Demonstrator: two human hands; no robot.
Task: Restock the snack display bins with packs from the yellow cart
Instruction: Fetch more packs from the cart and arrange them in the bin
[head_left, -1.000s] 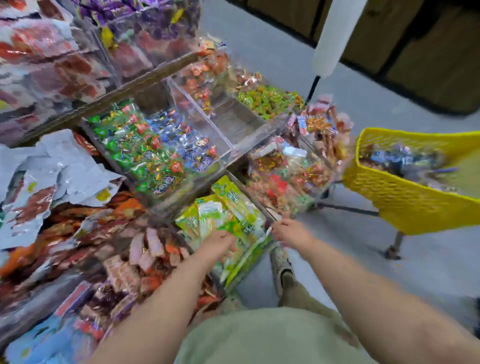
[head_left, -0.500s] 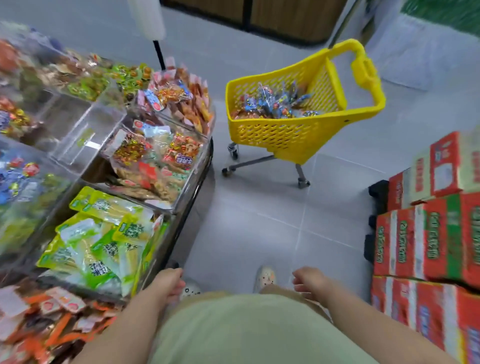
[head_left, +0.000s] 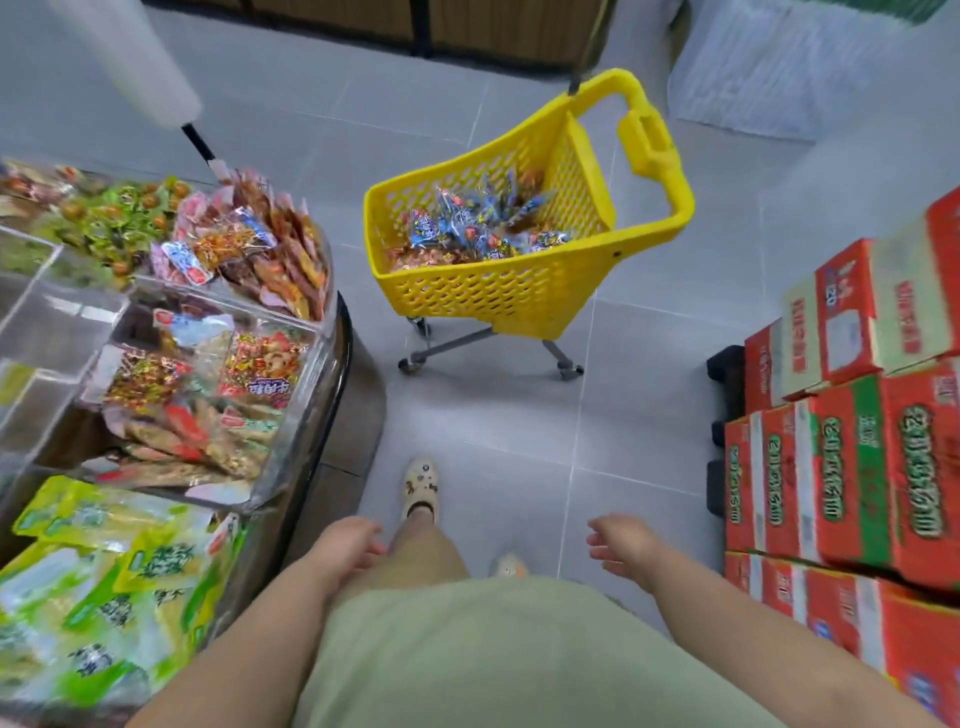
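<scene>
Grey floor tiles (head_left: 649, 415) with pale grout lines spread under everything. On them, ahead of the person and well apart, stands the yellow cart (head_left: 498, 296). It is moulded plastic with a lattice of holes in its walls, a thick loop handle and grey metal legs on small wheels. Crinkly blue and red packs (head_left: 478, 228) lie heaped in its basket. To the left, clear hard-plastic bins (head_left: 311, 332) hold glossy snacks, the nearest filled with flat green packs (head_left: 119, 571). Stacked red and green cardboard boxes (head_left: 857, 467) rise on the right. Low in view, the left hand (head_left: 345, 545) hangs by the thigh, fingers loosely curled, holding nothing. The right hand (head_left: 621, 540) hangs beside the hip, fingers slack and slightly spread, touching nothing.
</scene>
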